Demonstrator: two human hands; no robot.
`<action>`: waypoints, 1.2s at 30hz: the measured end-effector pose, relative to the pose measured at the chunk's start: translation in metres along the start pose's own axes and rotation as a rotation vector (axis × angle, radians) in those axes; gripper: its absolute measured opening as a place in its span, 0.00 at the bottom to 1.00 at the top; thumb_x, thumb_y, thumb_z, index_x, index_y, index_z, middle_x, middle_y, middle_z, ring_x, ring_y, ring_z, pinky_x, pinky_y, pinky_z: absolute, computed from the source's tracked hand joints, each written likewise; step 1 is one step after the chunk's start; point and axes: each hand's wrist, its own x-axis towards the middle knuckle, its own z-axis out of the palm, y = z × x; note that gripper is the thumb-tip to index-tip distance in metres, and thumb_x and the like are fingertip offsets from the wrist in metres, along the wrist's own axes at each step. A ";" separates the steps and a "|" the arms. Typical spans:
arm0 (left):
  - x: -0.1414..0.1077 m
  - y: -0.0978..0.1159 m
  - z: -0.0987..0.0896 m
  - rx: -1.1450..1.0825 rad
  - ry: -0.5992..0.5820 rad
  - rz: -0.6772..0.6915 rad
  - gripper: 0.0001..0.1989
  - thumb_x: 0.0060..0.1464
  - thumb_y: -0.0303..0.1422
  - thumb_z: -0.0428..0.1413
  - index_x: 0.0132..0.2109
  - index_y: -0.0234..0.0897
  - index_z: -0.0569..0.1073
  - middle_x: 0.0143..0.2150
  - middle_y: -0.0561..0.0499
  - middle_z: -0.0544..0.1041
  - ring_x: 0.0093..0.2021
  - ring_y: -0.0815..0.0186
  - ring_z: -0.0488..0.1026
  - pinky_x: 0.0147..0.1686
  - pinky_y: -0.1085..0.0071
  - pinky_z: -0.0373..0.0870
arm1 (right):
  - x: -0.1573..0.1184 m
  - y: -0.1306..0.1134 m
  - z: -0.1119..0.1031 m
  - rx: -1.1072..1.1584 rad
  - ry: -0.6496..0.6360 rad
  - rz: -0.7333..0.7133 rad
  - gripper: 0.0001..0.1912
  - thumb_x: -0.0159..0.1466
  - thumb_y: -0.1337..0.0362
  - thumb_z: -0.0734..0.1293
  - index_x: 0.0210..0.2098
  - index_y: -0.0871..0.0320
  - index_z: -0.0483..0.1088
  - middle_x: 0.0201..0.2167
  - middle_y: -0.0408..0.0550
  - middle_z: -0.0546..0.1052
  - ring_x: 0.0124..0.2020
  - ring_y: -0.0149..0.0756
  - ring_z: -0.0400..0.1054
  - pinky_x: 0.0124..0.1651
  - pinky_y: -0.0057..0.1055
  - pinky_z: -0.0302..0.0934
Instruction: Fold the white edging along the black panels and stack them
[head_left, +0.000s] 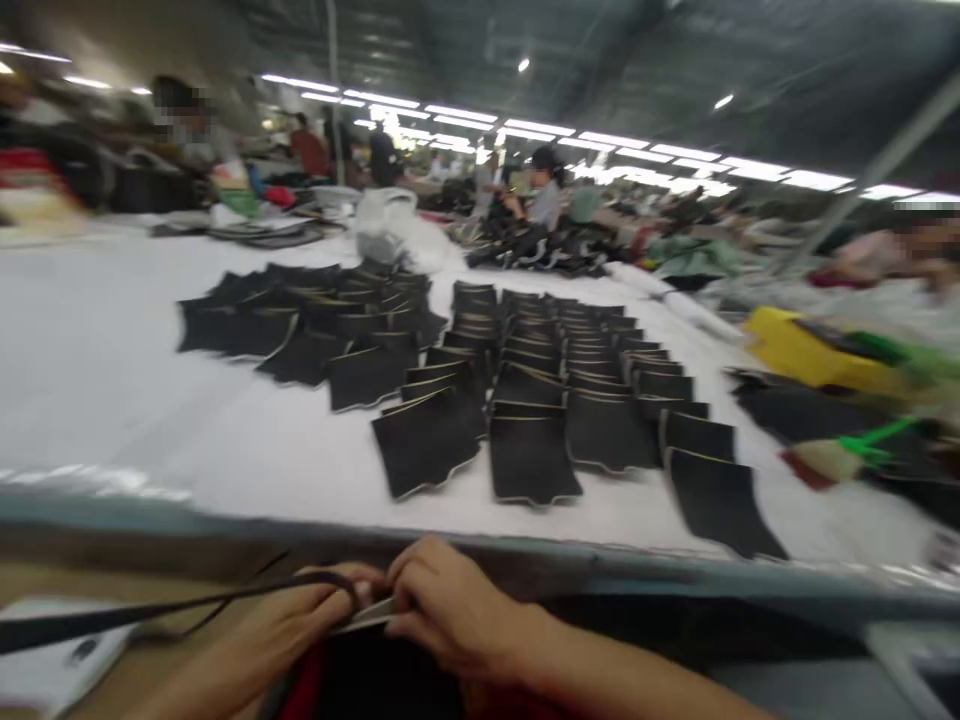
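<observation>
As hands (322, 603) (450, 605) hold piece (370, 613), bag (386, 225) (contents hidden)

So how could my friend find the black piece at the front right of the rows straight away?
Start with the big white-topped table and find the rows of black pieces on it. Follow the rightmost row down towards the table's near edge, to its last piece. It lies slanted, and it reaches nearer that edge than any other piece in the rows.
</observation>
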 end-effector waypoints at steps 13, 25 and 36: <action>-0.035 -0.030 0.013 -0.470 -0.012 -0.079 0.23 0.53 0.48 0.59 0.45 0.32 0.71 0.27 0.55 0.71 0.19 0.74 0.64 0.16 0.80 0.61 | 0.016 0.000 -0.020 0.132 0.000 0.053 0.06 0.66 0.69 0.63 0.33 0.55 0.61 0.32 0.41 0.68 0.32 0.32 0.61 0.37 0.29 0.56; -0.060 -0.047 0.055 -0.103 0.091 -0.199 0.13 0.58 0.39 0.54 0.46 0.38 0.75 0.36 0.52 0.76 0.25 0.71 0.69 0.26 0.77 0.65 | -0.026 0.000 0.013 0.042 -0.210 0.038 0.02 0.70 0.66 0.59 0.39 0.56 0.61 0.40 0.46 0.70 0.39 0.35 0.64 0.44 0.33 0.59; -0.062 -0.026 0.058 0.034 0.077 -0.188 0.12 0.59 0.35 0.52 0.37 0.36 0.79 0.28 0.55 0.74 0.28 0.69 0.67 0.29 0.77 0.59 | -0.033 0.000 0.020 -0.067 -0.161 -0.034 0.05 0.72 0.65 0.57 0.38 0.56 0.61 0.37 0.46 0.71 0.35 0.35 0.62 0.40 0.32 0.57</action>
